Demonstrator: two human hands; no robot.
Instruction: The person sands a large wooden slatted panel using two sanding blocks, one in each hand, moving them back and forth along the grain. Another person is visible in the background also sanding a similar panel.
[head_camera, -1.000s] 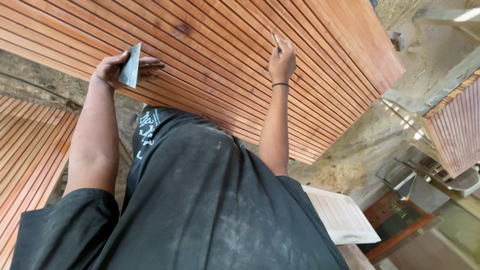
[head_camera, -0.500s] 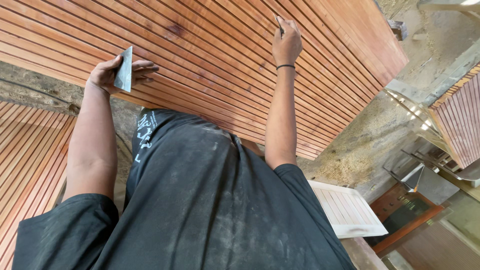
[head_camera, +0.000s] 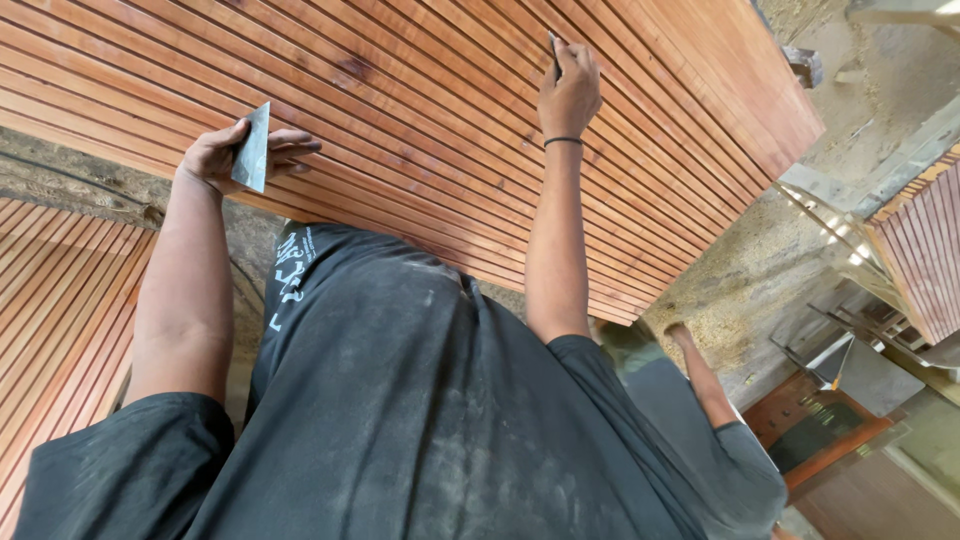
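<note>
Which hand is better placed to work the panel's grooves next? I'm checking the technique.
Right, probably. The right hand already presses a thin tool against the slatted panel. The left hand rests at the panel's edge holding a scraper with its blade off the wood.

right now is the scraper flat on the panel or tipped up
Tipped up. The scraper stands on edge in the left hand, its point clear of the slatted panel and its flat face showing to the camera.
</note>
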